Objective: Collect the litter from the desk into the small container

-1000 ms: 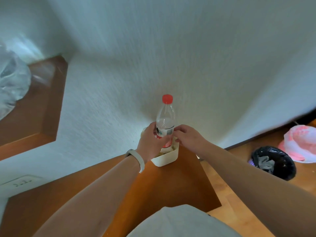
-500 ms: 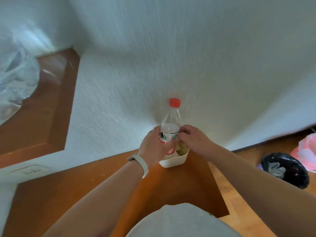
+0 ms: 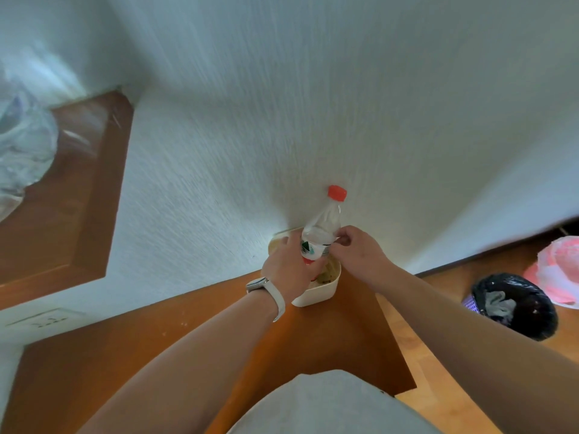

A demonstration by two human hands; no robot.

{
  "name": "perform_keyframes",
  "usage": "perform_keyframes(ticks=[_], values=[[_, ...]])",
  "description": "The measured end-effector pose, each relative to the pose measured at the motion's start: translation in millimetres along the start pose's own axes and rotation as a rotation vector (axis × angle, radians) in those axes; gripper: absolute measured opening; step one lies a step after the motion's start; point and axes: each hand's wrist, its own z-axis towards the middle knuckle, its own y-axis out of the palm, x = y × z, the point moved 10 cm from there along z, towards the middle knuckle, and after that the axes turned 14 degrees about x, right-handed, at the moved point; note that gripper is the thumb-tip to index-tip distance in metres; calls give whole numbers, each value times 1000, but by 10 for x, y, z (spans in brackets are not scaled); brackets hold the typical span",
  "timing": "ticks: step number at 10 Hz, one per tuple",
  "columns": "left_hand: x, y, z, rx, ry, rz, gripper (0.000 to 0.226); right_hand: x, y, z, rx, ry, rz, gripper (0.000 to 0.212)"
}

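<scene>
A clear plastic bottle [image 3: 326, 223] with a red cap stands tilted in a small white container [image 3: 319, 294] at the far corner of the brown desk [image 3: 156, 346], against the white wall. My left hand [image 3: 288, 270], with a white watch on the wrist, wraps the bottle's lower half. My right hand [image 3: 357, 255] pinches the bottle at its label from the right. Some brownish litter shows inside the container beside the bottle.
A black-lined waste bin [image 3: 517, 305] with grey scraps stands on the wooden floor to the right, next to a pink and white bag [image 3: 557, 270]. A clear plastic bag [image 3: 22, 145] lies on a second brown surface at far left. A wall socket [image 3: 40, 321] sits low left.
The view has shifted, so the bottle and container sit further right and lower. The bottle has tilted to the right. Both hands stay on it.
</scene>
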Motion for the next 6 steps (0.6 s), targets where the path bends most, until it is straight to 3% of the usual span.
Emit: perform_keyframes(ticks=[2,6], values=[[30,-7,-78,10,-33,-54,68,119,-52,-26,-4,5,-21,42],[39,-156,-218,44,-32,-39,79,41,-156,-266,-4,-267,-226,24]])
